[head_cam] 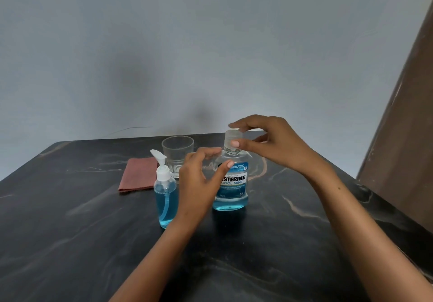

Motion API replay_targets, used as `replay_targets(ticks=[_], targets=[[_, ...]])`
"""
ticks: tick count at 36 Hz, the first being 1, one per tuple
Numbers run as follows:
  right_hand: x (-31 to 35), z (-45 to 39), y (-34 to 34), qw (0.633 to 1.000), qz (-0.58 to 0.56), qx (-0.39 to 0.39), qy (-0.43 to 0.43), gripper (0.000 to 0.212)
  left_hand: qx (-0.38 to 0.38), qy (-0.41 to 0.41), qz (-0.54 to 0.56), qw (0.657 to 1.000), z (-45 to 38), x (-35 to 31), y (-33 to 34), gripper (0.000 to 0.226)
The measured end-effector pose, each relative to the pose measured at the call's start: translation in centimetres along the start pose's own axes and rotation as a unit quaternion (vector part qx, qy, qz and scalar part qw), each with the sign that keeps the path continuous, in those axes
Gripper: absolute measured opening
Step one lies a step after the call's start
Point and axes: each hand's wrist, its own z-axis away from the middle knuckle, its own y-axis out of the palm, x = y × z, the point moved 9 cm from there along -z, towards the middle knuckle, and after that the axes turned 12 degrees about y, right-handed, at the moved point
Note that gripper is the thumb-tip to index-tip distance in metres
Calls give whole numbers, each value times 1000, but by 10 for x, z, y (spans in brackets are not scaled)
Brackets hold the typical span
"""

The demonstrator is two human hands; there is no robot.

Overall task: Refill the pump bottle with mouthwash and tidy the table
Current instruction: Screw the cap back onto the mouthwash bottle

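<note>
A clear mouthwash bottle (232, 184) with a blue label stands upright mid-table, with only a little blue liquid at its bottom. My right hand (274, 144) pinches its clear cap (232, 138) between thumb and fingers. My left hand (201, 179) curls round the bottle's left shoulder, thumb on the label. Just left stands the pump bottle (165, 198), white pump head on, mostly full of blue liquid.
An empty clear glass (177, 155) stands behind the pump bottle. A folded reddish cloth (138, 176) lies to its left on the dark marbled table (70, 231). A brown panel (407, 125) rises at the right; a grey wall is behind.
</note>
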Motion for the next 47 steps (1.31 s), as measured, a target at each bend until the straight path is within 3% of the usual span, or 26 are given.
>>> replay_targets(ticks=[3,10,18,28,34,47], targets=[[-4,5,-1,999,-28,19,6,34,-1,0,6,1000,1,-2,0,42],[-13,10,-10,995,-62,-71,22,23,-5,-10,9,1000,1,1,0,40],[-7,15,13,987,-150,46,17,38,-5,-1,12,1000,1,-1,0,41],[-6,12,14,984,-177,-13,18,25,3,-9,30,1000,1,6,2,39],[-7,15,18,980,-196,11,29,33,-7,-7,27,1000,-1,5,0,38],[-12,17,12,969,-227,-83,50,34,-9,-1,28,1000,-2,3,-2,27]])
